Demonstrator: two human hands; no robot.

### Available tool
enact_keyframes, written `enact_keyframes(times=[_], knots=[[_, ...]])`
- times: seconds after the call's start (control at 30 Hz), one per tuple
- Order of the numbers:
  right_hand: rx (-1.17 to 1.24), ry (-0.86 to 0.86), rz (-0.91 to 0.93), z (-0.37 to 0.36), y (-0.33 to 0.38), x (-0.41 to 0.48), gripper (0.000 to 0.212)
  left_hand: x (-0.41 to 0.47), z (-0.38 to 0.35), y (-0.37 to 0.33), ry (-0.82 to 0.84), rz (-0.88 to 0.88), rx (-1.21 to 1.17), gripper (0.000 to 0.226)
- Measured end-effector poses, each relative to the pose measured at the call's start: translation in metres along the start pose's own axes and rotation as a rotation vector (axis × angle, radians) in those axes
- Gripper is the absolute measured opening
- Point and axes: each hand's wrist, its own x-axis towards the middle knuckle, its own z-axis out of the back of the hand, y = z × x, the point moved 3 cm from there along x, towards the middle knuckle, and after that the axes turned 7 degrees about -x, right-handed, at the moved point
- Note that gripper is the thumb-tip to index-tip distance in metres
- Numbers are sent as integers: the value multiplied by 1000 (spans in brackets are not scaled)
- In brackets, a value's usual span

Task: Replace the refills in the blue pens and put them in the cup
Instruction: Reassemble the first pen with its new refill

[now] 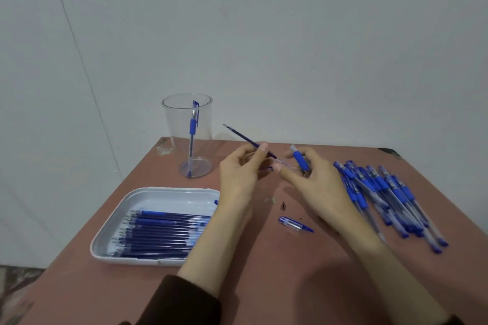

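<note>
Here, refill in tight left grip.

Soft, even, rather dim light — faint blurred shadows on the table, small glare on the tray; edges bend, detail slightly soft.

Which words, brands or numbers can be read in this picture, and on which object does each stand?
No text can be read anywhere.
Pile of pens: any print on the barrels is too blurred to read.
Cup and tray: no label shows.
</note>
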Motion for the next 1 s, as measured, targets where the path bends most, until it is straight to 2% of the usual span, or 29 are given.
enact_keyframes(times=[0.13, 0.33, 1.0], knots=[[-219, 14, 43, 9, -7, 2, 14, 1, -4, -3, -18, 13, -209, 12], [-395, 10, 123, 11, -8, 2, 13, 1, -4, -7, 14, 9, -247, 10], [-408, -6, 148, 11, -9, 2, 17, 2, -1, -1, 37, 25, -145, 11]])
